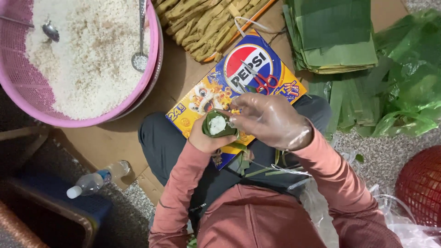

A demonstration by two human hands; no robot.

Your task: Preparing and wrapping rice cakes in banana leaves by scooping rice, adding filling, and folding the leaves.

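My left hand (205, 138) grips a green leaf cone (219, 124) filled with white rice, held upright over my lap. My right hand (271, 120), in a clear plastic glove, hovers right beside the cone with its fingertips at the cone's rim, fingers bent. Whether the right hand pinches anything is hidden by the glove and fingers. Under both hands lies a flattened colourful cardboard box (229, 82) with red-handled scissors (264, 82) on it.
A pink basket of white rice (82, 55) with a spoon (140, 57) sits at the upper left. Wrapped leaf parcels (206, 23) lie at the top, stacked green leaves (335, 36) at the upper right. A plastic bottle (94, 180) lies lower left, a red mesh item (420, 183) right.
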